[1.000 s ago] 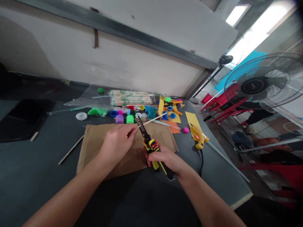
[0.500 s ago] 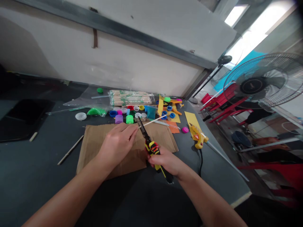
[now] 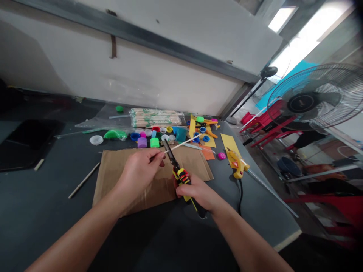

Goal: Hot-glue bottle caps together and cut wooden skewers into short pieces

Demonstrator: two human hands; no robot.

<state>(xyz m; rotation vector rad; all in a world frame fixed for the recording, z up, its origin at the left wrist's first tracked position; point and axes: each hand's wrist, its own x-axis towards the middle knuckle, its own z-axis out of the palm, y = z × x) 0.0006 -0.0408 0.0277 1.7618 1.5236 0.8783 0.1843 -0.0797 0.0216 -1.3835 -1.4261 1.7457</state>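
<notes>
My left hand (image 3: pixel 141 168) pinches the near end of a thin, pale wooden stick (image 3: pixel 185 142). The stick slants up to the right, its far tip over the blue caps. Wrapped round the handles of yellow-and-black shears (image 3: pixel 181 177), my right hand (image 3: pixel 197 190) keeps their dark blades pointing up and left. The blades cross the stick just right of my left fingertips; whether they have bitten into it I cannot tell. Beneath both hands lies a flat piece of brown cardboard (image 3: pixel 113 170).
Several coloured bottle caps (image 3: pixel 142 142) line the cardboard's far edge. Behind them is a plastic-wrapped bundle of sticks (image 3: pixel 157 118). At right lies a yellow glue gun (image 3: pixel 239 166) with its cord. Another stick (image 3: pixel 83 180) and a black phone-like slab (image 3: pixel 28 143) are at left. A fan (image 3: pixel 303 102) stands beyond.
The stick's far tip has risen slightly and shifted right. My left fingers have shifted on its near end. My right hand and the shears have barely moved.
</notes>
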